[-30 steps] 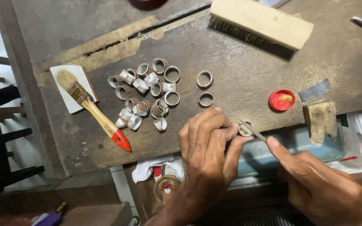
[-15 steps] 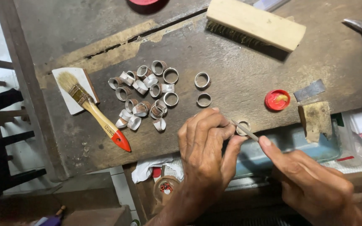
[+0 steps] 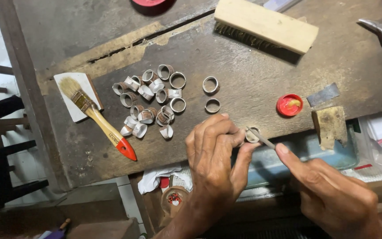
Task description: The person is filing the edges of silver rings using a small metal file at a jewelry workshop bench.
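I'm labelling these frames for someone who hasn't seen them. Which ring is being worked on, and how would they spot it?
Start at the worn wooden workbench and go to its near edge, right of the pile of metal rings. There the left hand pinches one ring while the right hand pushes a thin tool through it. It is the only ring held in fingers; the rest lie loose on the bench.

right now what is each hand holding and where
Left hand pinches a small metal ring by its rim at the bench edge. Right hand holds a thin tool by its near end, tip in the ring.
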